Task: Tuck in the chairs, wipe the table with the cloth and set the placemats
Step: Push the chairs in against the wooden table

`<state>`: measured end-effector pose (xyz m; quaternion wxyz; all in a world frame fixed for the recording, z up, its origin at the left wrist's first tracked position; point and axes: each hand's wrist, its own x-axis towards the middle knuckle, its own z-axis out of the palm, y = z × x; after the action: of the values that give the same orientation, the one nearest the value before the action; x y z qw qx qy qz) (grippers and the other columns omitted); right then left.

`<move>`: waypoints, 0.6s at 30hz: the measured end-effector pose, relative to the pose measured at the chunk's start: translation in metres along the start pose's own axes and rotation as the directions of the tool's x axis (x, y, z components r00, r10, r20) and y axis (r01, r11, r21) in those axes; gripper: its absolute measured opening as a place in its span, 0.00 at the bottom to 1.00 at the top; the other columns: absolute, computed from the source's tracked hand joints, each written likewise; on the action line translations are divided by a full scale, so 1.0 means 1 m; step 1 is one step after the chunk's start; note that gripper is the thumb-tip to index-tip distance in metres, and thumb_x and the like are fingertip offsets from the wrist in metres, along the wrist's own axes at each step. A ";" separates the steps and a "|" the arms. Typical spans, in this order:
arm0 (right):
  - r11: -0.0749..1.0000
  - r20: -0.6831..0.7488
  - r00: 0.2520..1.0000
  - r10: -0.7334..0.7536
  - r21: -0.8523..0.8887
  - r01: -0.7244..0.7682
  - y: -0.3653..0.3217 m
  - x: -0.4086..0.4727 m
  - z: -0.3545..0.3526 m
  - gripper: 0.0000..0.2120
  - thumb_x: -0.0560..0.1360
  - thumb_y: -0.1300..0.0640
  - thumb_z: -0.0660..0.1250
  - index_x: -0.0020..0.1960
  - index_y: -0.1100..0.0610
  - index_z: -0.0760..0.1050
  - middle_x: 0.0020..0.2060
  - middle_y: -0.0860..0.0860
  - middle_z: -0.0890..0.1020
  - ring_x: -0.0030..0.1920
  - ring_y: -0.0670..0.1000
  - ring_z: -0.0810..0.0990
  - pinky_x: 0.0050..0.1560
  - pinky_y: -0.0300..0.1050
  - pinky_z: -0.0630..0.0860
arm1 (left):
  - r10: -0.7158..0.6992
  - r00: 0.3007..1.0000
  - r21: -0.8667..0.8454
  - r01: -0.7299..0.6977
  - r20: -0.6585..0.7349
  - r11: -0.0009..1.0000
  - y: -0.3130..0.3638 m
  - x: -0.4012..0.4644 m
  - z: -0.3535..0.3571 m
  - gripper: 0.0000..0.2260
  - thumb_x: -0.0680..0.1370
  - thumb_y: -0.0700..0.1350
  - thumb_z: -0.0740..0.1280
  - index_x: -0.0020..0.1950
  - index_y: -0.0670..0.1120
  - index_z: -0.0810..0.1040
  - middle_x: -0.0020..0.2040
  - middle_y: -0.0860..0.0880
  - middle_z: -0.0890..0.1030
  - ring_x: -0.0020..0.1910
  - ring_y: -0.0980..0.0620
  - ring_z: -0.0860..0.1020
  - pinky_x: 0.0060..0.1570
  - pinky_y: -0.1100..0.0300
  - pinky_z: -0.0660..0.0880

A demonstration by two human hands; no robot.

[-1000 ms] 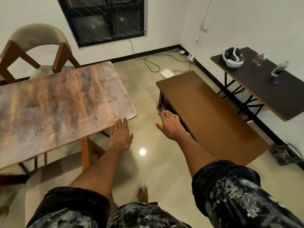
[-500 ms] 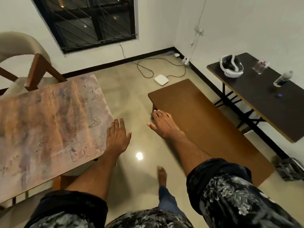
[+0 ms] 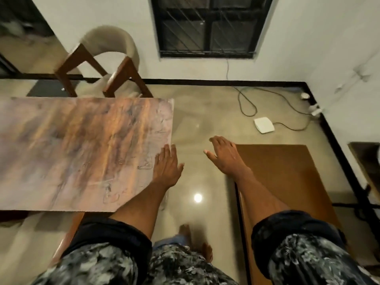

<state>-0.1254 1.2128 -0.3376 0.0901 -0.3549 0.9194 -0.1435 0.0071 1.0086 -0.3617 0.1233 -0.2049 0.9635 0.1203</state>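
Note:
The streaked wooden table [image 3: 72,153] fills the left half of the head view. A wooden chair [image 3: 107,64] with a beige curved back stands at its far side. My left hand [image 3: 167,167] is flat with straight fingers over the table's right edge, holding nothing. My right hand [image 3: 226,156] hovers open above the floor, its wrist over the near-left corner of a low brown bench [image 3: 287,182]. No cloth or placemat shows.
A white box [image 3: 264,124] with a black cable [image 3: 246,101] lies on the glossy floor near the far wall. A dark side table [image 3: 368,161] is cut off at the right edge. My bare feet [image 3: 195,241] stand between table and bench.
The view has swung left, so the window now sits ahead and the side table has slid almost out of view. Both hands stay open and have drifted up along the table's right edge.

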 end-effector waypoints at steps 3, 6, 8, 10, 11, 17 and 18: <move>1.000 0.032 0.999 -0.013 0.005 0.013 0.017 0.042 0.007 0.32 0.85 0.36 0.52 0.76 0.58 0.68 0.75 0.56 0.73 0.79 0.56 0.67 0.75 0.56 0.63 | -0.032 0.999 0.011 0.032 -0.003 0.999 -0.006 0.041 0.002 0.36 0.88 0.58 0.55 0.87 0.42 0.43 0.88 0.38 0.46 0.87 0.40 0.47 0.84 0.43 0.48; 0.999 0.065 0.997 -0.034 -0.009 0.034 0.032 0.082 0.004 0.31 0.85 0.36 0.53 0.77 0.57 0.68 0.75 0.56 0.72 0.79 0.56 0.66 0.75 0.55 0.62 | -0.066 0.998 -0.001 0.066 -0.006 0.998 -0.007 0.086 -0.005 0.36 0.88 0.58 0.55 0.87 0.41 0.43 0.87 0.37 0.46 0.87 0.39 0.47 0.84 0.42 0.48; 0.998 0.071 0.996 -0.059 -0.017 0.060 0.041 0.108 -0.004 0.31 0.84 0.36 0.53 0.77 0.57 0.68 0.76 0.56 0.72 0.80 0.56 0.65 0.75 0.55 0.61 | -0.093 0.995 -0.039 0.094 0.024 0.995 0.002 0.110 -0.015 0.36 0.88 0.57 0.55 0.87 0.41 0.41 0.87 0.37 0.44 0.87 0.39 0.45 0.84 0.42 0.47; 0.998 0.058 0.997 -0.057 -0.019 0.058 0.050 0.135 -0.015 0.36 0.82 0.33 0.47 0.77 0.57 0.68 0.76 0.56 0.72 0.80 0.56 0.65 0.75 0.55 0.61 | -0.097 0.995 -0.050 0.097 0.016 0.994 0.011 0.134 -0.022 0.36 0.89 0.56 0.55 0.87 0.41 0.39 0.87 0.37 0.42 0.87 0.39 0.44 0.84 0.43 0.44; 0.998 0.060 0.996 -0.060 -0.025 0.062 0.052 0.153 -0.021 0.38 0.81 0.32 0.45 0.77 0.57 0.68 0.76 0.56 0.72 0.80 0.56 0.66 0.75 0.55 0.62 | -0.099 0.995 -0.044 0.099 0.006 0.994 0.014 0.148 -0.029 0.36 0.89 0.56 0.54 0.87 0.41 0.39 0.87 0.37 0.42 0.87 0.40 0.44 0.84 0.43 0.44; 0.985 0.104 0.982 -0.160 -0.047 0.166 0.060 0.246 -0.029 0.32 0.84 0.35 0.53 0.77 0.57 0.69 0.76 0.56 0.73 0.79 0.56 0.66 0.75 0.56 0.63 | -0.183 0.982 -0.084 0.180 -0.038 0.980 0.011 0.213 -0.052 0.35 0.89 0.56 0.55 0.87 0.41 0.41 0.87 0.37 0.43 0.87 0.39 0.45 0.84 0.44 0.45; 0.979 0.114 0.975 -0.190 -0.048 0.196 0.060 0.267 -0.028 0.29 0.85 0.38 0.56 0.77 0.57 0.69 0.76 0.56 0.73 0.80 0.56 0.66 0.75 0.56 0.63 | -0.214 0.976 -0.092 0.210 -0.037 0.973 0.008 0.228 -0.054 0.35 0.89 0.56 0.55 0.87 0.41 0.41 0.87 0.38 0.43 0.87 0.39 0.45 0.84 0.44 0.44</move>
<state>-0.3663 1.0800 -0.3478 0.1151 -0.4523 0.8781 -0.1051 -0.2084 0.9175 -0.3745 0.1040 -0.3147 0.9325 0.1436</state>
